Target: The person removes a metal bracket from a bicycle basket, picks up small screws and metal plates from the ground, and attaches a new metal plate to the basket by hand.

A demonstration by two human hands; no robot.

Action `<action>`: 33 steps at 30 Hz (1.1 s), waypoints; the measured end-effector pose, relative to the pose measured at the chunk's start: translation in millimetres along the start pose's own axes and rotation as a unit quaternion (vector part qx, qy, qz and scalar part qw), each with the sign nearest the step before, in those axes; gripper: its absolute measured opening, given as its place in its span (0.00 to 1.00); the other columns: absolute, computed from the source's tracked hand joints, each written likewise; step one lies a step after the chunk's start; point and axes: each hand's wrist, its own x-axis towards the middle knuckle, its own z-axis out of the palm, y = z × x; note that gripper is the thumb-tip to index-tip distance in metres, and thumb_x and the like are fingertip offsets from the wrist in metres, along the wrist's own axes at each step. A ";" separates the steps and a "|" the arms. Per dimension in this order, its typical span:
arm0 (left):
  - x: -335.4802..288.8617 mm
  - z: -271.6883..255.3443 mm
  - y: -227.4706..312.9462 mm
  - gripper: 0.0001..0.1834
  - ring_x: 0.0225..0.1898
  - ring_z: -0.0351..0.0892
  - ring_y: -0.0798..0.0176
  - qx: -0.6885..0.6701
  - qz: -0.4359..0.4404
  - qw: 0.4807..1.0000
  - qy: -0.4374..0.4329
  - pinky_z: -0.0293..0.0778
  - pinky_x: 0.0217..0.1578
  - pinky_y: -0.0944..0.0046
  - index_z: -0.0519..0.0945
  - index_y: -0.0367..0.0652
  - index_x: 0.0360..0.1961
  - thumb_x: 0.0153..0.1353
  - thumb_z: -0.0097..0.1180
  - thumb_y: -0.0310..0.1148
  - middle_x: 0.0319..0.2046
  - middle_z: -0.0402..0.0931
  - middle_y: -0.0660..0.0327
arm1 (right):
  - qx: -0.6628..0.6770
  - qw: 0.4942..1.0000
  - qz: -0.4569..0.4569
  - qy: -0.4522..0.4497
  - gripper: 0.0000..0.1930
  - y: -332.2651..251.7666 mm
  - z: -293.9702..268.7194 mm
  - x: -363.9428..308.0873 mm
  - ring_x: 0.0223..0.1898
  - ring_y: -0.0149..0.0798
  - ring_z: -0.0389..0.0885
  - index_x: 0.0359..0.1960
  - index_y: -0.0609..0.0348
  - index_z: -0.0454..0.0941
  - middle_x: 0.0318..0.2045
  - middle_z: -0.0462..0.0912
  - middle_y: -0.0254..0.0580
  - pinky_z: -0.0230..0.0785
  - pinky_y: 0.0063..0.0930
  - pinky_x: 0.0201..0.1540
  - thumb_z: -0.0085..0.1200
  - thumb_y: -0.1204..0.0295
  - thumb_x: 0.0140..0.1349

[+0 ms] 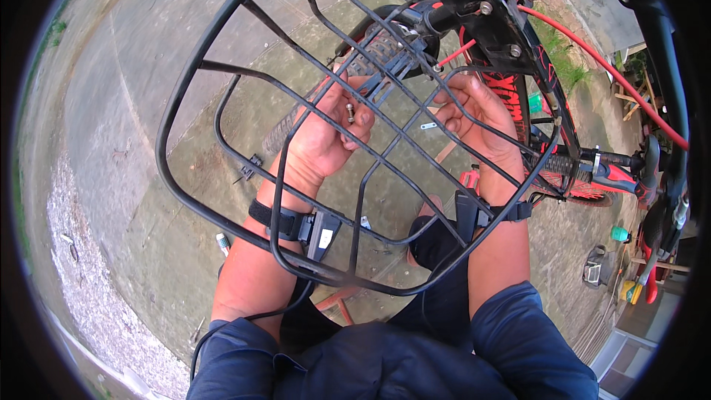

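A black wire basket (pixel 400 133) fills the middle of the view, mounted at the front of a bicycle, with both my hands seen through its bars. My left hand (pixel 326 130) is closed under the basket, a small metal bolt (pixel 350 111) pinched between thumb and fingers. Beside its fingertips lies a dark slotted bracket (pixel 382 91) below the wire grid. On the other side, my right hand (pixel 485 115) has curled fingers close to the basket wires; what they hold, if anything, is hidden. A small pale plate with holes (pixel 428 126) shows just by those fingers.
The bicycle's black frame (pixel 496 26), knobbly front tyre (pixel 374 52) and red cable (pixel 607 78) crowd the upper right. A dark clip-like part (pixel 250 168) and a small cylinder (pixel 223 243) lie on the concrete ground. A bag-like grey object (pixel 594 267) is at right.
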 end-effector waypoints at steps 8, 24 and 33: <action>-16.6 -16.5 19.7 0.15 0.15 0.56 0.73 -0.021 0.058 0.993 0.104 0.53 0.13 0.74 0.74 0.41 0.40 0.69 0.45 0.43 0.20 0.65 0.66 | -0.063 0.993 0.012 0.100 0.19 0.3 -17.8 -17.0 0.30 0.37 0.85 0.48 0.65 0.75 0.34 0.84 0.47 0.75 0.20 0.27 0.51 0.60 0.66; -150.2 -72.7 54.7 0.23 0.52 0.75 0.50 0.115 0.249 0.882 0.383 0.77 0.50 0.64 0.58 0.23 0.60 0.63 0.35 0.15 0.51 0.70 0.42 | -0.325 0.909 0.182 0.185 0.14 51.0 -76.8 -60.0 0.27 0.30 0.82 0.43 0.57 0.76 0.33 0.82 0.41 0.73 0.16 0.28 0.54 0.60 0.64; -167.4 -80.7 52.9 0.17 0.47 0.80 0.53 0.151 0.252 0.893 0.342 0.81 0.41 0.68 0.66 0.27 0.55 0.68 0.45 0.26 0.49 0.74 0.46 | -0.492 0.828 0.257 0.078 0.14 120.8 -79.2 -65.8 0.23 0.30 0.78 0.36 0.62 0.78 0.27 0.80 0.35 0.70 0.26 0.25 0.56 0.62 0.60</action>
